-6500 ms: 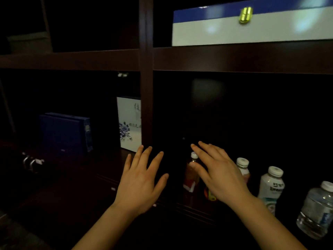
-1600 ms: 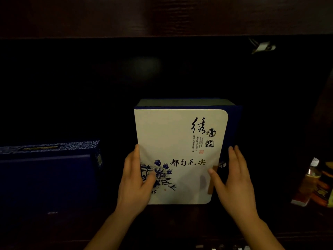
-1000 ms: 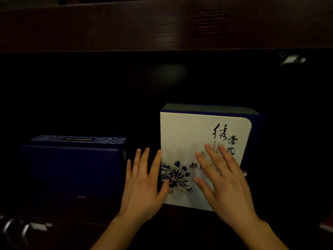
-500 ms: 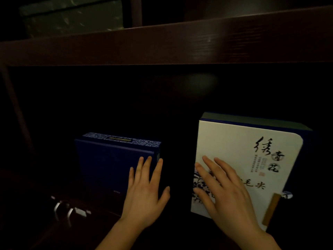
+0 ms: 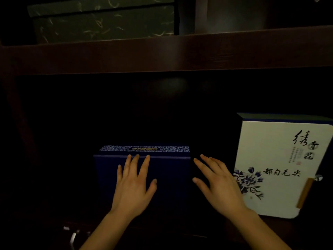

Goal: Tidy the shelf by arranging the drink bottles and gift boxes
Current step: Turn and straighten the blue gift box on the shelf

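Dark blue gift box (image 5: 169, 177) upright, mid-shelf — white floral gift box (image 5: 281, 159) upright, right.

The shelf board (image 5: 162, 53) looked like dark grained wood with a dull sheen, the navy gift box (image 5: 171, 177) matt and cloth-like, the white gift box (image 5: 273, 150) smooth paper, the green box (image 5: 100, 22) fibrous and matt.

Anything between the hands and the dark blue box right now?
Nothing visible. The left hand lies open over the dark blue box front, the right hand open at its right edge; the white box stands apart, right.

Dim home or shop display: dark wood shelving (image 5: 162, 53), boxed gift sets (image 5: 281, 168).
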